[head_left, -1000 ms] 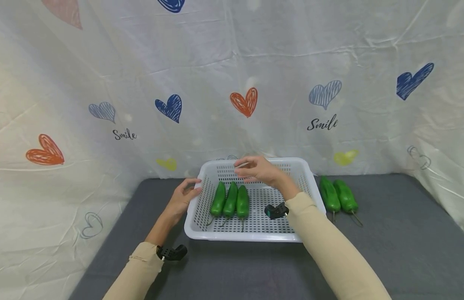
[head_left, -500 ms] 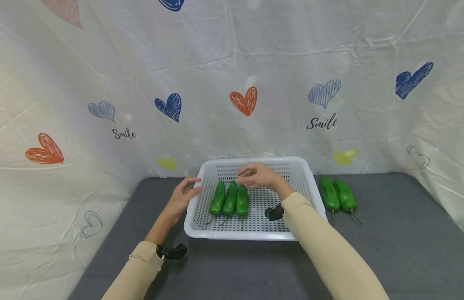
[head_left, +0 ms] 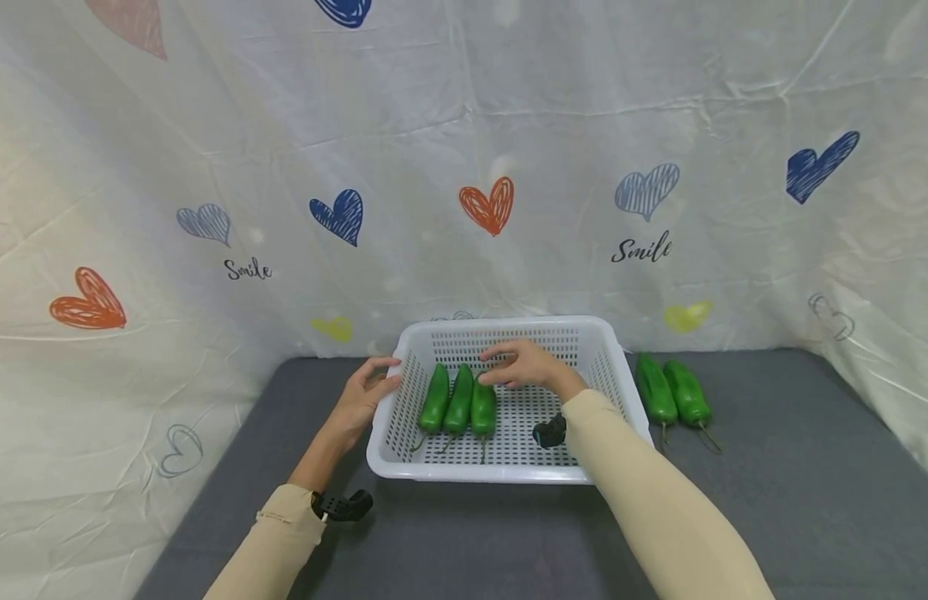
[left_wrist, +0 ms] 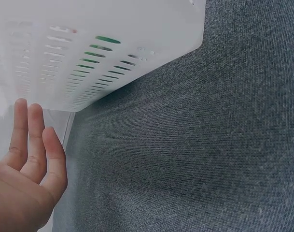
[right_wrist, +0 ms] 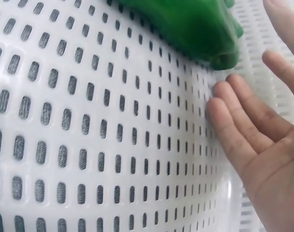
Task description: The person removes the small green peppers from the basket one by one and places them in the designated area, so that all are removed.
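A white perforated plastic basket [head_left: 501, 473] stands on the grey table, with three green peppers lying side by side in its left half: a left one [head_left: 435, 400], a middle one [head_left: 459, 402] and a right one [head_left: 484, 410]. My left hand [head_left: 358, 400] is at the basket's left rim, thumb and index finger against it; in the left wrist view the other fingers [left_wrist: 55, 150] extend beside the basket wall [left_wrist: 137, 19]. Over the far tip of the right pepper my right hand [head_left: 529, 365] hovers with spread fingers. The right wrist view shows that hand [right_wrist: 267, 164] near a pepper [right_wrist: 190, 29], grasping nothing.
Outside the basket's right wall, two more green peppers, one [head_left: 656, 392] beside the other [head_left: 687, 393], lie on the grey tabletop [head_left: 794, 500]. A white curtain [head_left: 403, 275] printed with hearts hangs right behind the basket.
My right hand has lowered into the basket and shifted slightly right, toward the far end of the right pepper. The left hand, the basket and the peppers hold their places.
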Motion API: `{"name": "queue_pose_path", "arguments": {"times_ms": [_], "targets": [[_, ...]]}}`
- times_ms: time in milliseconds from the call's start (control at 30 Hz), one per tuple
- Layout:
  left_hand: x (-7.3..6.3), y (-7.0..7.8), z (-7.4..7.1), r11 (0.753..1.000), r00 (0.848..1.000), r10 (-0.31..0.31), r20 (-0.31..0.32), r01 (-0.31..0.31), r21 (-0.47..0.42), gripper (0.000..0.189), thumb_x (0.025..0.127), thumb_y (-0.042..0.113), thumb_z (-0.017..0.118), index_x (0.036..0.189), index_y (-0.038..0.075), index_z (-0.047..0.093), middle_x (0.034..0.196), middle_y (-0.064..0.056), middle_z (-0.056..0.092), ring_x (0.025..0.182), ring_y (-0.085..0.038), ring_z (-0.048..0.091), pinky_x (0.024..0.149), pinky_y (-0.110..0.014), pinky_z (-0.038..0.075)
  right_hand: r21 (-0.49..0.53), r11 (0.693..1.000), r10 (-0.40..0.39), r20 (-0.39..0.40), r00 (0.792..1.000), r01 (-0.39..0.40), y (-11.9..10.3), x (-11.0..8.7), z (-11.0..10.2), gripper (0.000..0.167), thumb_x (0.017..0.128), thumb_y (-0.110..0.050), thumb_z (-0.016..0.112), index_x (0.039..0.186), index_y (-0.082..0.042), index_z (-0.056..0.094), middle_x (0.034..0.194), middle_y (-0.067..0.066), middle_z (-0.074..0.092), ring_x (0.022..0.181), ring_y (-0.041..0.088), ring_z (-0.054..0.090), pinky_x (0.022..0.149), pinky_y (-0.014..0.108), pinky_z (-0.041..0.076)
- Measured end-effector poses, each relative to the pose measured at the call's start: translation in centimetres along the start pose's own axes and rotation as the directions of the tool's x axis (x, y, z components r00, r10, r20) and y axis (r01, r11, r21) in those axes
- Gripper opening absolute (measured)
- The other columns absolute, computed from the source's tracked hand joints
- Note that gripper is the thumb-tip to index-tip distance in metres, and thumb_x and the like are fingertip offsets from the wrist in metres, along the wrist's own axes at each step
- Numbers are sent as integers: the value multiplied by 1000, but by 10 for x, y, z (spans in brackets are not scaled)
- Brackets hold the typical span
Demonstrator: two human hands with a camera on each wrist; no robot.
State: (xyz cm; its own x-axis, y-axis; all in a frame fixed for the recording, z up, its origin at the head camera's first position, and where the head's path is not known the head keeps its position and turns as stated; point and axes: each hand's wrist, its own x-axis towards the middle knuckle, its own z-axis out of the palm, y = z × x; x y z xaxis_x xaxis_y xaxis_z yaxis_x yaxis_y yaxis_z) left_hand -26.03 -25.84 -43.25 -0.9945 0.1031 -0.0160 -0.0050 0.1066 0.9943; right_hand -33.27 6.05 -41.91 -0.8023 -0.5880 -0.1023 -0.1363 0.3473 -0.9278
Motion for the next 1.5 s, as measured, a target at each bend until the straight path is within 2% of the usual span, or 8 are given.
{"name": "queue_pose_path", "arguments": {"times_ms": [333,467,567,767,967,1167,1400,1500], "targets": [[-1,-1,0,1000,1000,-2,-4,2,-5,44,104,21,63,142,7,47,135,-23,55,103,-25,66,76,-38,58,-58,998,-20,12,1000,21,6,4,2,60,89,-16,82,141,-1,57,131,25,62,117,33,62,89,48,54],[-1,-1,0,1000,1000,3,-4,-3,-3,43,104,21,63,142,7,47,135,-23,55,103,-25,66,76,-38,58,-105,994,-12,12,1000,13,5,5,4,62,87,-19,84,141,-2,58,131,23,62,118,33,60,88,47,55],[0,-1,-1,1000,1000,6,-1,-6,-3,43,104,21,63,142,7,47,134,-23,55,102,-25,66,76,-38,58,-130,992,5,7,1000,-4,3,5,5,61,86,-20,85,140,-3,59,128,20,64,113,29,62,85,44,56],[2,-3,-2,1000,1000,2,2,-2,-1,44,104,21,63,142,7,47,135,-23,55,102,-25,66,77,-38,58,-107,994,35,-1,999,-35,2,4,6,60,85,-17,86,137,-3,62,124,22,64,99,25,65,80,43,57],[1,-2,-1,1000,1000,2,-4,-2,-3,42,104,21,63,141,7,48,134,-24,56,102,-26,67,77,-38,58,-132,991,35,-3,999,-35,2,3,8,58,85,-21,86,136,-5,63,125,21,64,97,24,66,81,42,57],[1,-3,0,1000,1000,-2,-9,2,9,42,104,22,63,141,8,49,134,-22,56,102,-26,67,77,-38,58,-103,994,42,-28,999,-45,3,2,9,56,85,-19,86,134,-4,65,123,21,65,101,25,66,81,42,57],[0,-2,1,1000,1000,-3,-6,3,15,43,104,22,62,142,8,48,134,-23,56,102,-25,67,77,-38,57,-189,980,50,-41,998,-56,-2,4,12,60,82,-20,89,134,-5,65,117,16,66,94,24,66,77,37,57],[0,-1,0,1000,1000,-2,-6,2,14,44,104,22,63,143,8,47,134,-23,56,103,-25,66,77,-38,57,-204,977,54,-38,998,-60,-5,5,13,59,82,-20,89,133,-4,65,117,15,67,97,23,65,77,36,57]]}}
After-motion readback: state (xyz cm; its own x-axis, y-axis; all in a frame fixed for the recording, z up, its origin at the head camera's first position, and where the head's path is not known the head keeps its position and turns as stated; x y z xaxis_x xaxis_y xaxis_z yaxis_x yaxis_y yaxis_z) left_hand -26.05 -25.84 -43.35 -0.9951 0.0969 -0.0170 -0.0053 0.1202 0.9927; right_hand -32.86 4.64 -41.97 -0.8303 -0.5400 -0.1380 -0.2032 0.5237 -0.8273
